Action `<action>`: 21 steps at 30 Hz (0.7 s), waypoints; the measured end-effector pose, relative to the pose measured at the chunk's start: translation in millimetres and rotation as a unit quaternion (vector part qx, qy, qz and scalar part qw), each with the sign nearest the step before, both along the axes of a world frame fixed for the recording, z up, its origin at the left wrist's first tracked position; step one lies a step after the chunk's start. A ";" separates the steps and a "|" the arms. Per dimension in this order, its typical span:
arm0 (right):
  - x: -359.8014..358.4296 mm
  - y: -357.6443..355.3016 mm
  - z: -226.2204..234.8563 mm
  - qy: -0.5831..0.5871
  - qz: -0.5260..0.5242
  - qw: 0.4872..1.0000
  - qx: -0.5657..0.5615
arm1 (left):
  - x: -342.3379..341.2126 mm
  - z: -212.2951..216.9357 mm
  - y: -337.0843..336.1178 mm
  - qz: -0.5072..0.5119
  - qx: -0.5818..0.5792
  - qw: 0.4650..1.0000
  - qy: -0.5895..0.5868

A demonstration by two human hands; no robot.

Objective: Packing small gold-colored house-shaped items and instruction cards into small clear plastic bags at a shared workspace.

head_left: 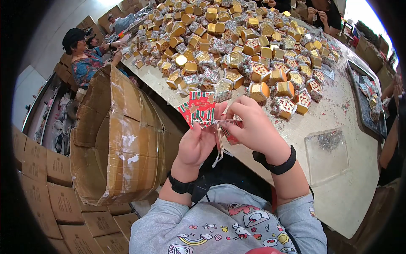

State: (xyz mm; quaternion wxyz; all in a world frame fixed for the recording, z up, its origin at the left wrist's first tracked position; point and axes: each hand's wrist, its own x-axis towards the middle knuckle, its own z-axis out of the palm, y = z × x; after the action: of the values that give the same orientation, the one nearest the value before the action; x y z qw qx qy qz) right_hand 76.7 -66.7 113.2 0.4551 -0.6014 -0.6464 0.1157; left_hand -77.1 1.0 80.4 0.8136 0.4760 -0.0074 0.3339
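Note:
In front of my chest, my left hand (195, 146) is closed on a small bunch of red gift tags (201, 103) with green-and-white striped borders, fanned out past the fingers. My right hand (256, 122) pinches at the thin pale strings (219, 146), which hang down between the two hands. Another red striped tag (232, 138) shows under the right fingers; part of it is hidden. Just beyond my hands, the table holds a big heap of small house-shaped ornaments (259, 91) with gold bases and glittery, speckled roofs.
A large taped cardboard box (137, 161) stands open at my left, beside stacked cartons (40, 203). On the pale table (338, 207) at right lie a clear plastic sheet (327, 158) and a dark tray (359, 103) with items in it. Co-workers (86, 63) sit around the table.

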 end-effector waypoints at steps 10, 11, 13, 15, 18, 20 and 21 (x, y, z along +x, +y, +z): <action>1.6 -7.9 9.7 0.016 0.042 0.992 0.118 | -8.1 5.7 -2.0 0.103 0.064 0.992 -0.037; 1.9 -9.1 9.9 0.014 0.044 0.992 0.119 | -9.5 3.2 -0.7 0.115 0.040 0.992 -0.038; 1.5 -11.0 11.5 0.034 0.046 0.991 0.117 | -12.7 3.6 0.7 0.093 0.002 0.993 -0.070; 0.7 -12.5 13.3 0.055 0.048 0.991 0.116 | -14.5 1.9 10.2 0.028 0.048 0.990 -0.132; 0.7 -15.0 15.0 0.124 0.032 0.989 0.067 | -13.5 9.8 3.8 0.024 -0.031 0.995 -0.091; -1.1 -15.2 15.8 0.154 0.029 0.986 0.050 | -15.8 11.9 2.9 0.034 -0.038 0.996 -0.066; -1.5 -16.6 17.9 0.155 0.031 0.986 0.048 | -14.9 15.4 -0.6 0.051 -0.013 0.997 -0.056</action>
State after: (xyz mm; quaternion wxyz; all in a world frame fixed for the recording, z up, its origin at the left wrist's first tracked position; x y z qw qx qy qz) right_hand 75.2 -83.3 131.2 0.5744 -0.5332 -0.5914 0.1899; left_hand -92.0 0.4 95.8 0.7997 0.4456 -0.0246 0.4016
